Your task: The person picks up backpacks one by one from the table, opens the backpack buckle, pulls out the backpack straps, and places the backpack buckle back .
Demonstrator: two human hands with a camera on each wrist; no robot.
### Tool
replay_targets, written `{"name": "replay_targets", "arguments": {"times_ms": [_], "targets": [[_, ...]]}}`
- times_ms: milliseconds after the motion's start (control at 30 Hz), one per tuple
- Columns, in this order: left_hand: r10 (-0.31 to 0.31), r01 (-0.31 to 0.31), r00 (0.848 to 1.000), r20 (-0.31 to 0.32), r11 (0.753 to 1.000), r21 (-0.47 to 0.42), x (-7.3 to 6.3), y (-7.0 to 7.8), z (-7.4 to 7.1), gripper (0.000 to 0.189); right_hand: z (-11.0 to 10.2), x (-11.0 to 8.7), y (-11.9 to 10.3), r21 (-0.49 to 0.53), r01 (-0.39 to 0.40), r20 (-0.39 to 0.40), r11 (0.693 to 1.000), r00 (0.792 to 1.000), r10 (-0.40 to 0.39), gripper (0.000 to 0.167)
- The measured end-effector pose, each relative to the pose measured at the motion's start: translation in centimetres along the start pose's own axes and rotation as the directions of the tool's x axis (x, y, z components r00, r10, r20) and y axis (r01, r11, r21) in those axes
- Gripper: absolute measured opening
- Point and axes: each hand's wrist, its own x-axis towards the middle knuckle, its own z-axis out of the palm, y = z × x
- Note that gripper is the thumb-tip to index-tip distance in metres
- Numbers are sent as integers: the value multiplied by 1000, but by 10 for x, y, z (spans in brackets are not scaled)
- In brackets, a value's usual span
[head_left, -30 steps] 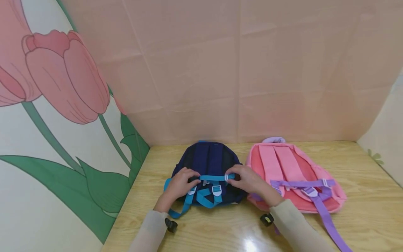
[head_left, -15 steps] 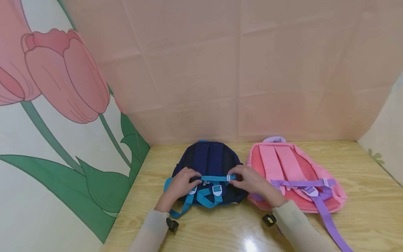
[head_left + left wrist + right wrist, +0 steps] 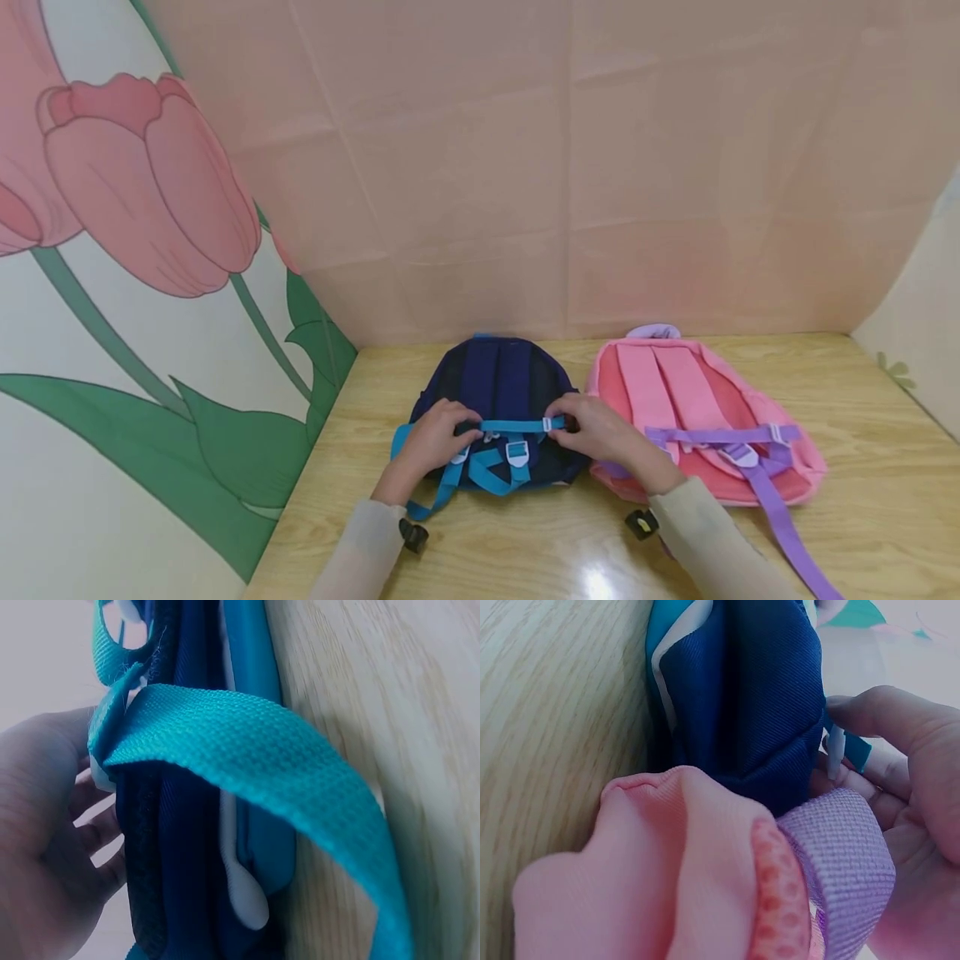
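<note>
A small navy backpack [image 3: 497,367] lies straps-up on the table in the head view. Across its lower half runs a narrow teal chest strap [image 3: 512,426]. My left hand [image 3: 433,435] pinches the strap's left end between thumb and fingers. At the other end, my right hand [image 3: 597,427] pinches it beside a white strap slider [image 3: 547,424]. Below hang teal shoulder webbing [image 3: 489,475] and a white buckle [image 3: 517,453]. A broad teal strap [image 3: 247,754] partly hides my left fingertips in the left wrist view. The backpack's navy side [image 3: 761,697] shows in the right wrist view.
A pink backpack [image 3: 697,392] lies close on the right, under my right forearm. Its purple chest strap [image 3: 712,437] crosses it, and a long purple strap [image 3: 783,525] trails over the wooden table [image 3: 495,550]. A pinkish sheet [image 3: 465,167] stands behind the table.
Both hands have shifted slightly to the right, along with the teal chest strap and its slider. Their pinch on the strap looks the same. The backpacks stay in place.
</note>
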Motion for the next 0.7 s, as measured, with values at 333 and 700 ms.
{"name": "replay_targets", "arguments": {"times_ms": [333, 700], "targets": [[-9, 9, 1000, 10, 1000, 13, 1, 1, 0, 23, 1, 1, 2, -13, -24, 3, 1000, 1000, 24, 18], [11, -10, 1000, -7, 999, 34, 1, 1, -1, 23, -3, -2, 0, -15, -35, -22, 999, 999, 35, 23]]}}
